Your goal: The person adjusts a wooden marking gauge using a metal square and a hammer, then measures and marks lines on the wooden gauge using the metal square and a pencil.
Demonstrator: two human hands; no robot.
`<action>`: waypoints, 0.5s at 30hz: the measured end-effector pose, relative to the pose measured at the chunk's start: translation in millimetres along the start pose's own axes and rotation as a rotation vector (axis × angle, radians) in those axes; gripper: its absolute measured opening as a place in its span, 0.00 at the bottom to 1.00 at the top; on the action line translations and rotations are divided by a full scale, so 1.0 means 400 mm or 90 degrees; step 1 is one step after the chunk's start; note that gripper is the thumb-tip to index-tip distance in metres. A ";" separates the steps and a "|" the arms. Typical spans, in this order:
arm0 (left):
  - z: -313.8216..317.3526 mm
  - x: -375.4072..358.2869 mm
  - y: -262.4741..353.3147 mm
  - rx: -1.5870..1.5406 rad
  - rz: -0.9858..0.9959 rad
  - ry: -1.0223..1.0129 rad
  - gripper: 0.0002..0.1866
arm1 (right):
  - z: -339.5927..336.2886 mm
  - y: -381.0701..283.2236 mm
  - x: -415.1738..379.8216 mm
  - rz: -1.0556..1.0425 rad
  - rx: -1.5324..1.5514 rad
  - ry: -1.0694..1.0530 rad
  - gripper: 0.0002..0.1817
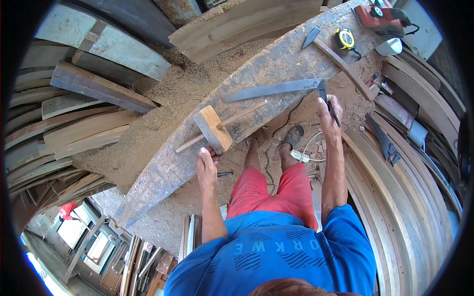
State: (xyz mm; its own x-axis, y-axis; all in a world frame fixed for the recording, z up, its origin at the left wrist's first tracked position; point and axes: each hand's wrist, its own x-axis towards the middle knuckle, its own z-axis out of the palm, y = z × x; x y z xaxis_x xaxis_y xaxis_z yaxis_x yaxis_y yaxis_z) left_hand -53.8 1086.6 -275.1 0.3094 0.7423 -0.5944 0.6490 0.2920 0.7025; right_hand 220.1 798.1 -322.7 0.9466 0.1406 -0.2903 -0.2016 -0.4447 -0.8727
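Observation:
A wooden marking gauge point(217, 129), a block with a thin stick through it, rests on the long, worn plank bench point(165, 160). My left hand point(207, 163) has its fingers curled at the block's near edge, partly hidden beneath it. To the right, my right hand point(331, 116) grips the dark stock of a try square point(276, 90), whose long metal blade extends left across the bench. Farther up the bench lie a hammer point(343, 66) with a wooden handle and a yellow-and-black tape measure point(344, 38).
A red power planer point(380, 18) sits at the bench's far end. Curved timber boards point(395, 197) are stacked on the right, with a handsaw point(384, 140) on them. More boards point(89, 133) fill the left. Sawdust point(148, 133) covers the ground, where a white power strip point(299, 156) lies near my feet.

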 end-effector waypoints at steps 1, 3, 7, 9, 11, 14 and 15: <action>0.016 0.001 0.012 -0.043 -0.021 0.010 0.27 | 0.002 -0.006 -0.020 0.023 0.087 -0.006 0.13; 0.056 0.036 0.052 -0.129 -0.060 0.032 0.31 | 0.016 -0.025 -0.062 0.023 0.187 0.003 0.11; 0.100 0.149 0.062 -0.134 0.006 0.060 0.31 | -0.006 -0.157 -0.164 0.013 0.220 -0.003 0.10; 0.117 0.209 0.031 -0.161 0.043 0.064 0.31 | -0.017 -0.232 -0.209 0.014 0.232 0.011 0.11; 0.129 0.219 0.049 -0.116 0.101 0.055 0.31 | -0.034 -0.298 -0.251 -0.004 0.255 0.025 0.14; 0.109 0.170 0.145 -0.155 0.155 -0.046 0.30 | -0.079 -0.387 -0.314 -0.059 0.299 0.079 0.14; 0.092 0.149 0.191 -0.209 0.170 -0.098 0.30 | -0.095 -0.422 -0.326 -0.102 0.270 0.100 0.13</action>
State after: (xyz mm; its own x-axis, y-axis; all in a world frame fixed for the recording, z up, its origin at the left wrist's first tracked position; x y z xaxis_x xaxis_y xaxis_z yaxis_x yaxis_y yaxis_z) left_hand 39.7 1130.6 -271.3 0.5515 0.7270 -0.4090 0.2849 0.2966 0.9115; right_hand 140.4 821.1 -122.8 0.9940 0.0285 -0.1054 -0.1047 -0.0231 -0.9942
